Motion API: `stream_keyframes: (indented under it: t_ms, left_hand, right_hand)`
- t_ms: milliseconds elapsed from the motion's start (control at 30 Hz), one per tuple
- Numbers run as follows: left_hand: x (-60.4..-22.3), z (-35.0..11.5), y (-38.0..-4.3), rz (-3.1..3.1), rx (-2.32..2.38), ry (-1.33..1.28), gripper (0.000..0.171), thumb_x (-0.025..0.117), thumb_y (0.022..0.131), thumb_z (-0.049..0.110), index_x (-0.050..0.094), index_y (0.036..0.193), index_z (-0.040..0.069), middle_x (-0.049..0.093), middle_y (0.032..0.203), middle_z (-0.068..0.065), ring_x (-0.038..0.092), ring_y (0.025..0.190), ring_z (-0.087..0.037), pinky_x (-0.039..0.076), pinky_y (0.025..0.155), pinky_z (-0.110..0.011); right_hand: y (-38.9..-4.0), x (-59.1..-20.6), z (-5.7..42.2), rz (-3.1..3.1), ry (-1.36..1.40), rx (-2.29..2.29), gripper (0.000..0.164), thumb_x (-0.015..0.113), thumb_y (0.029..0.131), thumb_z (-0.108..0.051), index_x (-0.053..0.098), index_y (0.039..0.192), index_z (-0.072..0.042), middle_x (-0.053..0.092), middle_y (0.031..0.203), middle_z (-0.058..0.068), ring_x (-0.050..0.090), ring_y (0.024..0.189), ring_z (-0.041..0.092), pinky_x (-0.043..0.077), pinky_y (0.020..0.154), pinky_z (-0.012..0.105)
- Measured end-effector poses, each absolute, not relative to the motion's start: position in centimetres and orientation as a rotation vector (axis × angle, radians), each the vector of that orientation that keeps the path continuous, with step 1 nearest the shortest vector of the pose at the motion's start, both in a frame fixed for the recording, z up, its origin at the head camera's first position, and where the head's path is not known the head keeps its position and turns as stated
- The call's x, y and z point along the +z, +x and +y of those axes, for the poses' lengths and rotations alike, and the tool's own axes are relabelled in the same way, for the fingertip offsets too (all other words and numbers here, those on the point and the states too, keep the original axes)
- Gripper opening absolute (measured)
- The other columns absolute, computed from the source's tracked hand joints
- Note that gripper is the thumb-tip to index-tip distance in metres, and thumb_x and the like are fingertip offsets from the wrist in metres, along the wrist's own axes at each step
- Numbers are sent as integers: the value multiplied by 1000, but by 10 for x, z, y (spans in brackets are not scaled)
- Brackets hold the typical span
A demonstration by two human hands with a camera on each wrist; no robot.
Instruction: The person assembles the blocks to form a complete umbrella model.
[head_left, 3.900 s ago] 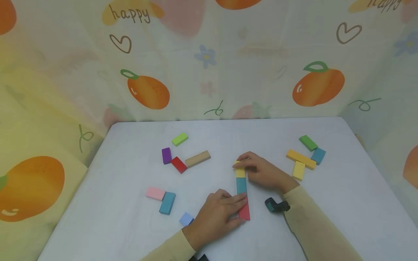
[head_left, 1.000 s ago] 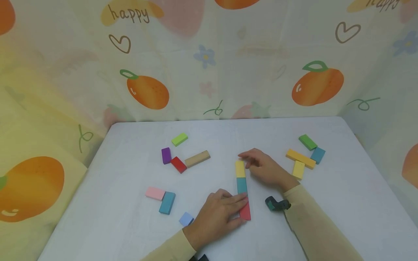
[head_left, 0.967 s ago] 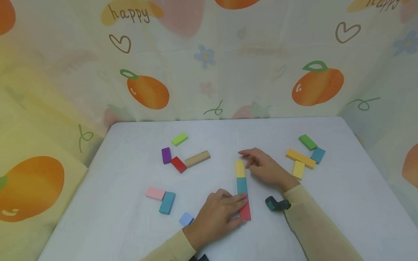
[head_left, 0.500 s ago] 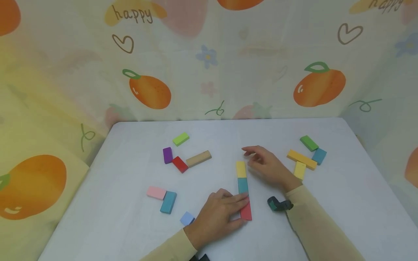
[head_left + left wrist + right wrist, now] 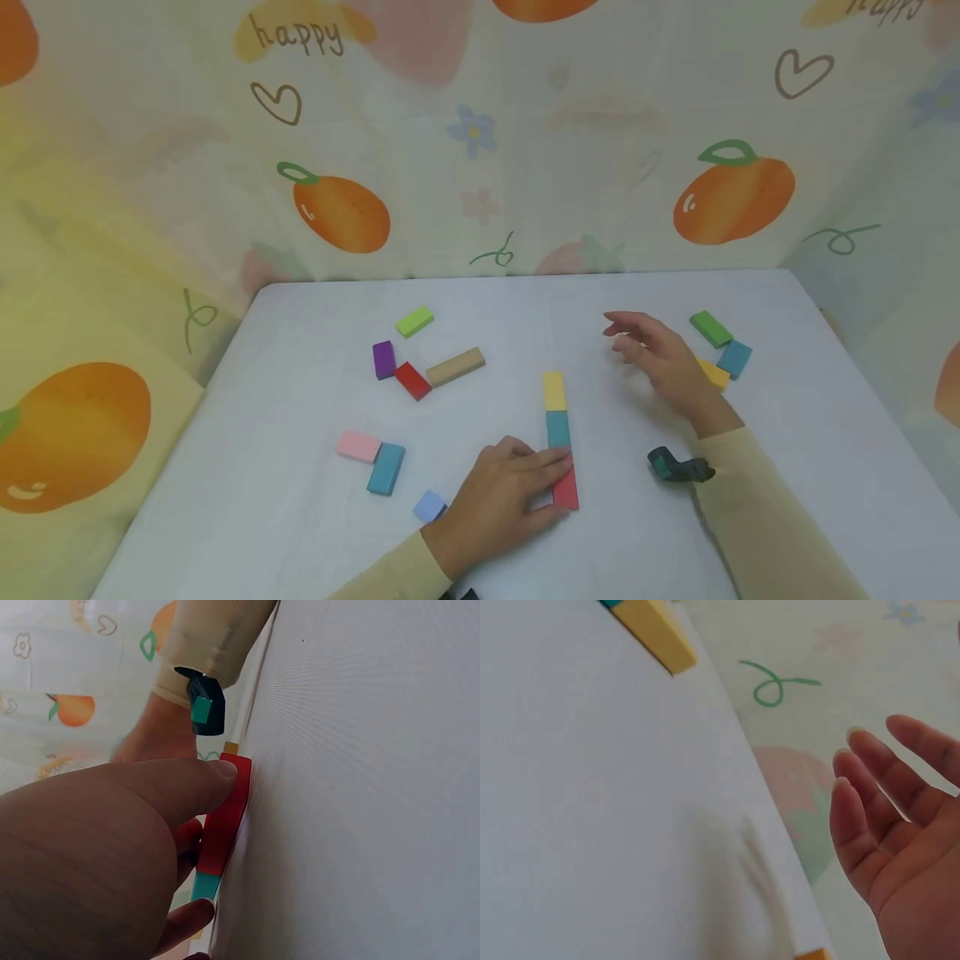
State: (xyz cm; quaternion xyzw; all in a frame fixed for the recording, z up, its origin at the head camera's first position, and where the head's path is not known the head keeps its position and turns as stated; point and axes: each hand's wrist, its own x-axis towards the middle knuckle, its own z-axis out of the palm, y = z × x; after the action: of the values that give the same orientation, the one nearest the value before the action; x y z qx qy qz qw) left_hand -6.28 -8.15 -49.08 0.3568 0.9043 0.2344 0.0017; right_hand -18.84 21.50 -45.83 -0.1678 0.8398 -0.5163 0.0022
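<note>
fruit-print cloth (image 5: 600,92) hung behind white table (image 5: 262,533), seen from where i stood. left hand (image 5: 498,504) gripped red block (image 5: 566,492) between thumb and fingers. red block lay at near end of straight row on table, teal block (image 5: 558,428) next, yellow block (image 5: 554,392) at far end. right hand (image 5: 663,362) held nothing: fingers loosely bent, hand above table, partly hiding orange block (image 5: 715,375). pink block (image 5: 359,446) touched blue block (image 5: 386,469), left of row.
</note>
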Motion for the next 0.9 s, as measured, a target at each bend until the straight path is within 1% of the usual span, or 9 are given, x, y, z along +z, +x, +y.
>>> stream_keyframes:
  t_ms: [67,167,300,367,467,567,633,767,900]
  left_hand:
    - [-491,-82,-62,2841,744,1124,61,82,99,49,66,153,27,60,153,15,57,117,-9,47,88,-25]
    - [-491,-82,-62,2845,756,1133,60,82,98,48,66,152,26,60,153,15,57,117,-9,47,88,-26]
    - [-491,-83,-61,2847,778,1138,59,82,99,47,67,151,25,61,153,14,57,117,-9,47,88,-26]
    - [-490,-83,-61,2847,789,1140,59,83,99,46,68,151,24,61,153,13,58,117,-10,47,87,-25]
    - [-490,-83,-61,2844,801,1144,59,83,98,45,68,151,24,62,152,13,58,116,-10,46,87,-25]
    - [-490,-83,-61,2843,802,1152,59,84,98,45,68,151,23,62,152,13,57,117,-10,46,88,-25]
    - [-490,-83,-61,2843,801,1157,60,84,98,45,68,151,23,62,152,13,57,117,-10,46,88,-25]
    - [-490,-83,-61,2849,796,1156,60,85,97,45,69,150,23,62,152,13,58,117,-10,46,88,-26]
    - [-490,-83,-61,2848,802,1143,60,85,97,44,69,150,24,63,151,13,58,116,-10,46,87,-26]
  right_hand:
    - [-187,-457,222,2647,-540,-1634,44,56,115,-20,55,158,-9,66,136,21,64,114,27,54,89,20]
    - [-186,-455,233,2648,-553,-1668,42,52,116,-17,55,157,-7,65,134,21,63,112,26,54,89,20]
    - [-182,-453,252,2625,-528,-1706,42,47,118,-19,55,157,-6,64,133,10,60,115,25,52,93,19]
    - [-180,-453,262,2651,-497,-1684,42,46,118,-21,55,157,-7,64,132,7,60,115,24,50,93,16]
    - [-178,-455,277,2730,-441,-1620,43,48,118,-24,55,156,-6,65,132,12,61,115,20,48,93,12]
    - [-175,-460,290,2812,-356,-1520,46,53,117,-27,56,156,-5,65,135,19,59,115,11,45,91,9]
    - [-174,-464,297,2851,-299,-1460,48,56,116,-30,56,156,-4,66,136,19,55,115,7,43,91,9]
    - [-172,-472,308,2892,-235,-1393,50,64,113,-31,57,154,-3,67,134,20,54,113,6,41,89,10]
    - [-170,-478,314,2916,-212,-1389,51,70,110,-27,58,152,-2,67,132,20,56,110,9,41,88,7]
